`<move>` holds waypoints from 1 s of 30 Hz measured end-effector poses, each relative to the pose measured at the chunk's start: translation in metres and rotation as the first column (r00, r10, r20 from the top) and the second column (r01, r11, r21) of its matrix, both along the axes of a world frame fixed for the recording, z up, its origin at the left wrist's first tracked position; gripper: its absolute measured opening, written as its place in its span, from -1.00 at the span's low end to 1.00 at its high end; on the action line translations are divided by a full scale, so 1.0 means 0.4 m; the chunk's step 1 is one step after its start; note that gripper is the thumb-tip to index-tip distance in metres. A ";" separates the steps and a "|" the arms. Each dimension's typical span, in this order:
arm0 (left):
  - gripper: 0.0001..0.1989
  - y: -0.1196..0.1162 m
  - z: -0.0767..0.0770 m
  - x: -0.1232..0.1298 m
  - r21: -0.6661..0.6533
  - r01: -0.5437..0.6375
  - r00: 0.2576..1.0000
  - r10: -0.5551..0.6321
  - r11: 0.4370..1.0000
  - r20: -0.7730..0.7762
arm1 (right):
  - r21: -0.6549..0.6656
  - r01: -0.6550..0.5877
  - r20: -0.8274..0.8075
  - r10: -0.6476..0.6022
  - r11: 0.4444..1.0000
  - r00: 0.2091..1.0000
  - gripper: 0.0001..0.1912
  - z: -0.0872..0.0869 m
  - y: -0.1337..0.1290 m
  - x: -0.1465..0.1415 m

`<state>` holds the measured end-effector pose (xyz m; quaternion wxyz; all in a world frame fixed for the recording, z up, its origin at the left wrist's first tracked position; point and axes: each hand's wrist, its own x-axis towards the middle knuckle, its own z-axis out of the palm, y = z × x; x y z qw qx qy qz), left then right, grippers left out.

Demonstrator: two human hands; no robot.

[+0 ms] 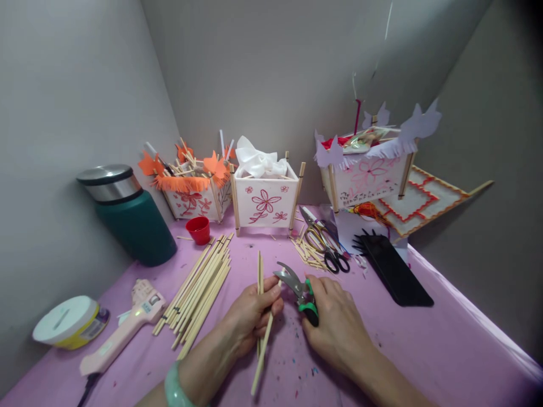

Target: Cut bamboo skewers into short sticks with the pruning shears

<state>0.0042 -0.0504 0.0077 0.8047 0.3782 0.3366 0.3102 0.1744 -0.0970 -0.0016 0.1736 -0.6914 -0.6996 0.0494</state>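
Note:
Pale wooden sticks (264, 345) are pinched in my left hand (251, 311), one slanting across the others. My right hand (333, 316) is wrapped round garden shears (303, 294) with green and black handles. Their blades are parted, and the tip of the slanted stick lies at them, close to my left fingertips. Whether the blades touch the stick I cannot tell. Left of my left hand lies a bundle of similar sticks (203, 288), some tied with dark bands. Short cut stick pieces (309, 252) are scattered beyond my right hand.
Behind stand decorated boxes, one orange-trimmed (190, 200), one white (267, 203), one purple-trimmed (367, 181). On the left are a green flask (136, 226), red cup (198, 230), pink glue gun (127, 328) and white-lidded tub (70, 322). Scissors (324, 240) and a black phone (394, 271) lie right.

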 end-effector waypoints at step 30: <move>-0.72 0.007 0.006 -0.005 -0.030 -0.014 1.000 0.014 0.999 0.012 | 0.023 -0.080 -0.042 0.081 0.997 0.996 -0.35 -0.004 0.019 0.020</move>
